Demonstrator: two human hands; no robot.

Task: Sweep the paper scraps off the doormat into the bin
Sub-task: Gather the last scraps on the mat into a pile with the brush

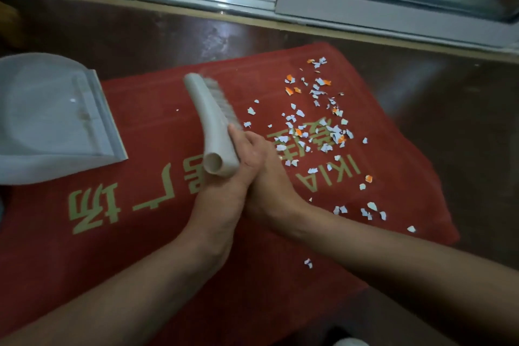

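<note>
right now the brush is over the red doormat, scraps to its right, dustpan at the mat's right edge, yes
No: the head view shows the dustpan at the left edge of the doormat, not the right. The brush and scraps are as you say.

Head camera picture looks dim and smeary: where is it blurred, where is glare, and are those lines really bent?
In the head view light is dim; the brush bristles smear with motion blur, the paper scraps stay fairly crisp; the dark floor shows soft glare below the door frame, whose straight rails bow from wide-angle distortion.
</note>
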